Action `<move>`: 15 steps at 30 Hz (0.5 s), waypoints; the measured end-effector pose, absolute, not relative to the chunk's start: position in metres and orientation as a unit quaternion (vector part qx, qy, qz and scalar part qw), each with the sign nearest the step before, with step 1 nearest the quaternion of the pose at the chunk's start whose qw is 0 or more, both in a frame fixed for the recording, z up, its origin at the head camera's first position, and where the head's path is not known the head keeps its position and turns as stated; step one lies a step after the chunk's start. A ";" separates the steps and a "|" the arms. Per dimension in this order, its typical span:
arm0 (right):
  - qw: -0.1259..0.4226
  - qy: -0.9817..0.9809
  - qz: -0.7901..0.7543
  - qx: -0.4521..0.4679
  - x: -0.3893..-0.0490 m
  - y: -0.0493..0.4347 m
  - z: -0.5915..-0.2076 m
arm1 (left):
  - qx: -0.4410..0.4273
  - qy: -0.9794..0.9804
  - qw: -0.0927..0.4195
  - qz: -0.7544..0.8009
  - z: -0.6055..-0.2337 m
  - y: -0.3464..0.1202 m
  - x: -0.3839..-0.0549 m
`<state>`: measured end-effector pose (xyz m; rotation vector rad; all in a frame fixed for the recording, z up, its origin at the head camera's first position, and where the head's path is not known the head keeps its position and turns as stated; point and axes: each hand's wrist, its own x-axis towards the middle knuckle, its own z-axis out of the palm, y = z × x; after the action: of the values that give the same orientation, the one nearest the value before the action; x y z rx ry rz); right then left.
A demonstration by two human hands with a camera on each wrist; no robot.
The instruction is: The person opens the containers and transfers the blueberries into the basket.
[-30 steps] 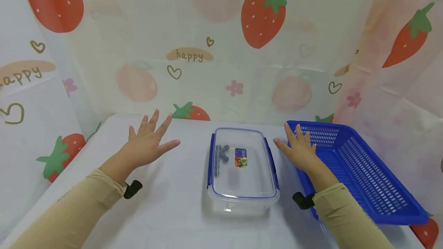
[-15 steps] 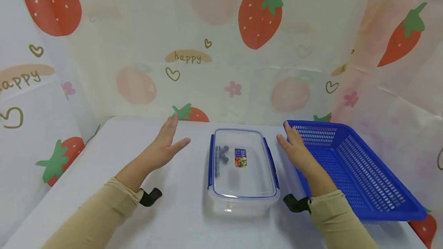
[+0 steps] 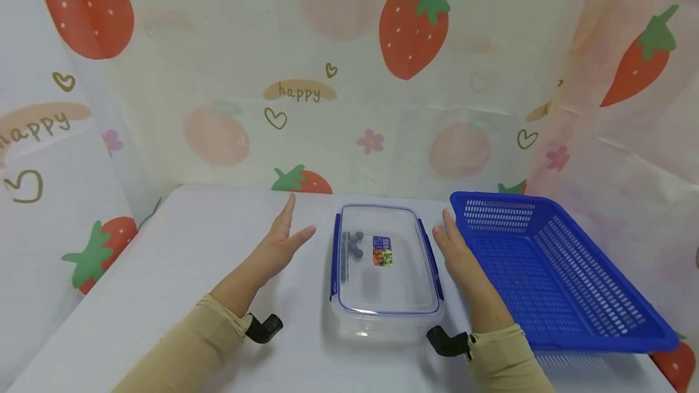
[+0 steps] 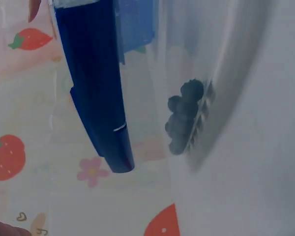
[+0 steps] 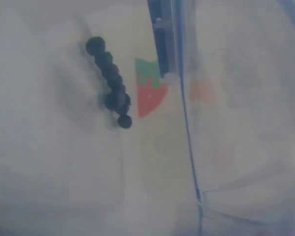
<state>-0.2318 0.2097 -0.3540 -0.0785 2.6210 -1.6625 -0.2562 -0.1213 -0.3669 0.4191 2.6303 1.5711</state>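
The left hand (image 3: pixel 275 251) and right hand (image 3: pixel 460 256) have drawn inward, fingers straight and holding nothing; they now flank the clear rectangular plastic box with blue side clips (image 3: pixel 395 290), roughly midway between the white surface's (image 3: pixel 180 253) left and right edges, seemingly within reach.

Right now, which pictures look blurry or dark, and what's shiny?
Head view: bright, sharp, white glare on the front edge of the clear rectangular plastic box; left wrist view: dim, small dark round balls soft; right wrist view: hazy, red strawberry print blurred.
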 end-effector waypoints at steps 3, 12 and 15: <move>0.032 0.822 -0.567 -0.028 -0.233 0.206 -0.365 | 0.106 0.830 0.056 0.545 -0.376 -0.116 -0.253; 0.031 0.767 -0.640 -0.010 -0.239 0.203 -0.386 | 0.051 0.766 0.099 0.633 -0.388 -0.098 -0.252; 0.043 0.756 -0.653 0.004 -0.240 0.202 -0.390 | 0.036 0.756 0.109 0.644 -0.392 -0.093 -0.252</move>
<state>-0.2395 0.2025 -0.3902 0.0127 2.3140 -1.9965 -0.2520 -0.0927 -0.3919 0.1055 2.2242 1.8940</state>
